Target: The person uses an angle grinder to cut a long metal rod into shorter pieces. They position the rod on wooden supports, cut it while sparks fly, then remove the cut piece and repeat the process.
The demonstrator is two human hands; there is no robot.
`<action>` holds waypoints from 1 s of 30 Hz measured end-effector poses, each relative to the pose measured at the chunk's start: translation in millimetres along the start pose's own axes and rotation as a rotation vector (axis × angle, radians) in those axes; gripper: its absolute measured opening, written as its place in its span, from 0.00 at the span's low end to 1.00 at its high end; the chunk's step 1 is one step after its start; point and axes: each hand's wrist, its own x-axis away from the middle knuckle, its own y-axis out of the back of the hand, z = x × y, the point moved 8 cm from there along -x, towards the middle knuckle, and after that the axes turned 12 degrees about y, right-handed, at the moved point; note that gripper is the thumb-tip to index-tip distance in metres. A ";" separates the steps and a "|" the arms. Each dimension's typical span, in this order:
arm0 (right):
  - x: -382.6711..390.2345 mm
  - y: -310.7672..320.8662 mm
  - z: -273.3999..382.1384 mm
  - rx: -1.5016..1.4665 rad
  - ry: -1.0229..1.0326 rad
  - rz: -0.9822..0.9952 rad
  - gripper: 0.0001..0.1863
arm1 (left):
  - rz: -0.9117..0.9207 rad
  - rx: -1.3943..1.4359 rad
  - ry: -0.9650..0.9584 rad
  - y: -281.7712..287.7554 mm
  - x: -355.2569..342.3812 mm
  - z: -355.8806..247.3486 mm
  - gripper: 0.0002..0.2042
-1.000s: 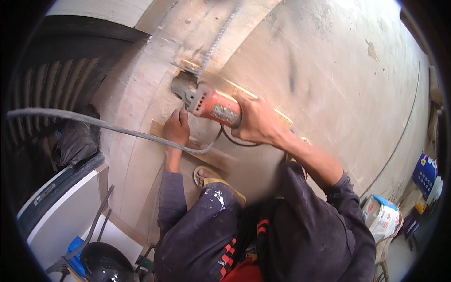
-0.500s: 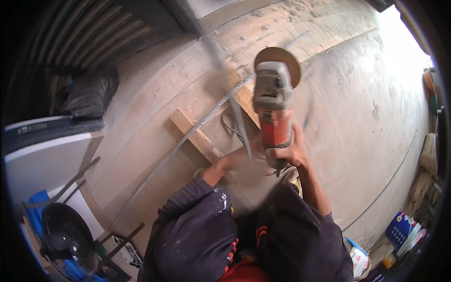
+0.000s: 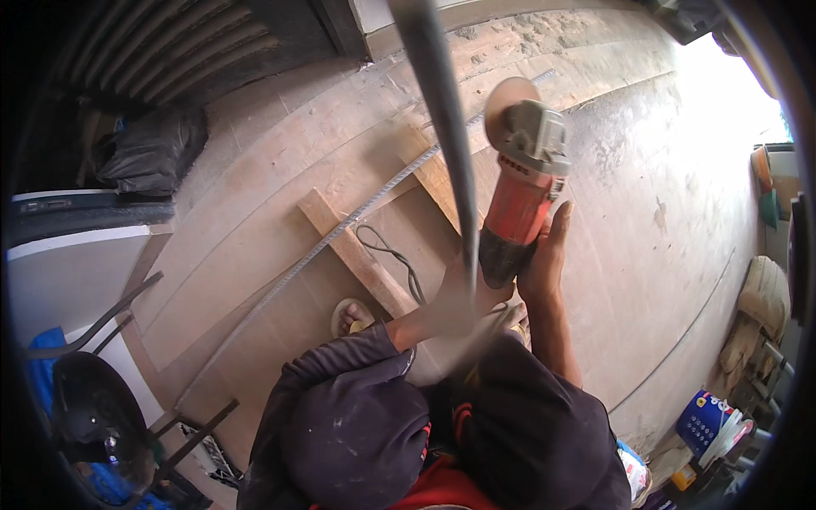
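Note:
An angle grinder point(image 3: 520, 200) with a red body, grey head and black rear end is held up in front of me. Its brown disc point(image 3: 508, 106) points away, toward the upper part of the view. My right hand point(image 3: 546, 259) grips the body's right side, thumb pointing up along it. At the black rear end, my left hand point(image 3: 463, 293) is closed around the tool, partly hidden by a blurred dark strip point(image 3: 450, 127) close to the camera. Beyond the grinder, a ribbed steel bar point(image 3: 365, 204) lies slantwise across a wooden piece point(image 3: 353, 251) and a wooden board point(image 3: 433, 183).
A dark cord point(image 3: 395, 251) loops on the floor near my sandalled foot point(image 3: 350, 316). On the left are a black bag point(image 3: 157, 153) and a black chair-like object point(image 3: 98, 408). A blue box point(image 3: 707, 421) and assorted items line the right side.
The grinder has tilted to the right, its disc now at the head's upper left. My right hand has shifted along the body with its thumb raised. The dark strip has swung right.

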 end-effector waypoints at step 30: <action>17.9 -24.6 -6.6 -0.232 -0.032 0.093 0.41 | 0.366 0.169 0.171 41.1 25.3 -54.9 0.33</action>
